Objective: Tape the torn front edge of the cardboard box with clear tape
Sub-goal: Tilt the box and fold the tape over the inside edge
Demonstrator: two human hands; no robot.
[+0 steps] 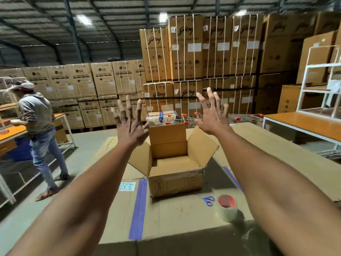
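Observation:
A small open cardboard box (175,182) stands on a large flat carton surface (166,218), its flaps up and its front face towards me. A roll of clear tape (227,207) with a red core stands upright to the box's front right. Blue-handled scissors (206,200) lie between the box and the roll. My left hand (130,124) and my right hand (212,115) are raised in the air above and beyond the box, fingers spread wide, holding nothing.
A person (39,130) stands at an orange table (11,133) at the left. Stacked cartons (203,52) fill the back. Another orange table with a white rack (313,124) is at the right. Blue tape strips (138,209) run across the work surface.

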